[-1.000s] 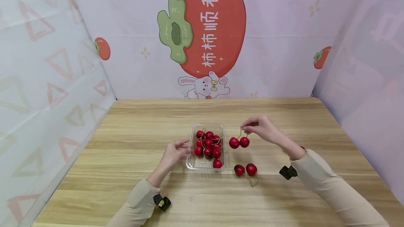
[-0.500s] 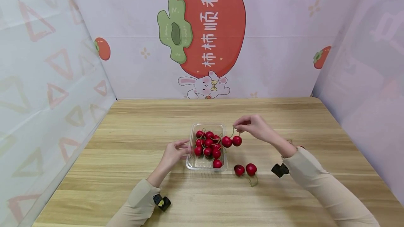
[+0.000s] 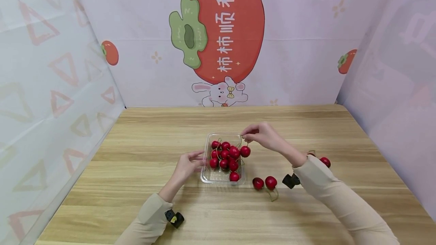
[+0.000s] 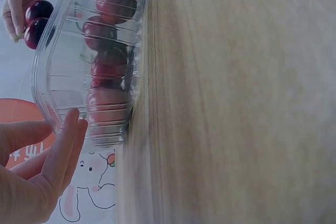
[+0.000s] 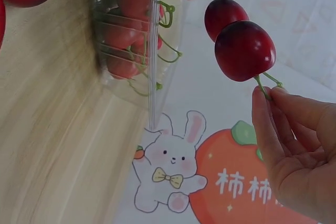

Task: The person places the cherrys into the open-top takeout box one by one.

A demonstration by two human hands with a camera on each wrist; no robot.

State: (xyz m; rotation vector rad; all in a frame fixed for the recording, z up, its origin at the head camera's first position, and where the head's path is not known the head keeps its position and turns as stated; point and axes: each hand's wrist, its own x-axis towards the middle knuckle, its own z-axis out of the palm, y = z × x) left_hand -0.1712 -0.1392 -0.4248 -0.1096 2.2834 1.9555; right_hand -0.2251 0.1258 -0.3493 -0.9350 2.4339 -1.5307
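A clear plastic container (image 3: 214,177) sits mid-table with several red cherries (image 3: 224,154) inside, green stems attached. My left hand (image 3: 185,165) is at its left side; in the left wrist view the nearly straight fingers (image 4: 65,145) touch the clear wall. My right hand (image 3: 263,137) pinches the stems of a pair of cherries (image 5: 244,51) between thumb and fingertips. The pair hangs at the container's right rim, one cherry (image 3: 245,151) overlapping that rim and the other above the contents in the head view.
Two cherries (image 3: 271,182) with joined-looking stems lie on the wooden table (image 3: 153,135), right of the container's front corner. Farther right, another cherry (image 3: 325,162) lies by the right sleeve (image 3: 320,180), which partly covers one beside it. A printed cloth (image 3: 289,67) stands behind the table.
My right hand has carried the pair of cherries leftward, from beside the container to its right rim. More of the cherries by the right sleeve now shows. The left hand has stayed in place.
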